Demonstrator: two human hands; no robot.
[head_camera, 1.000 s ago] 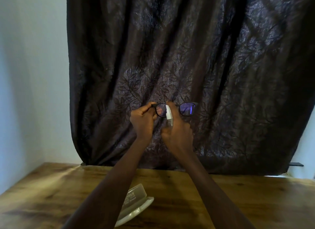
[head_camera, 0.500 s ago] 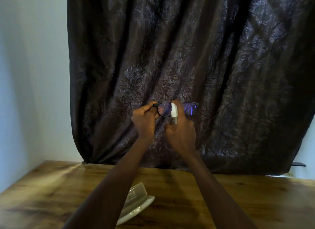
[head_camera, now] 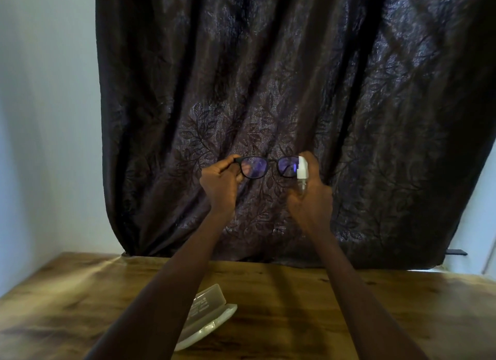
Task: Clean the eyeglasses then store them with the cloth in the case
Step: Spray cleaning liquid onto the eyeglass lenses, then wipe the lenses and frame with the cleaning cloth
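Note:
Black-framed eyeglasses [head_camera: 268, 166] with purple-tinted lenses are held up in front of the dark curtain. My left hand [head_camera: 220, 184] pinches the frame at its left end. My right hand [head_camera: 311, 196] grips a small clear spray bottle [head_camera: 302, 171] with a white nozzle, which sits just in front of the right lens. An open translucent glasses case [head_camera: 212, 315] lies on the wooden table [head_camera: 295, 306] below, partly hidden by my left forearm. No cloth is visible.
A dark leaf-patterned curtain [head_camera: 281, 91] hangs behind the table. Pale walls [head_camera: 45, 118] flank it on both sides. The table's back edge meets the curtain's hem.
My right hand with the spray bottle has moved right, from the bridge of the glasses to the right lens. Both lenses now show. The left hand has hardly moved.

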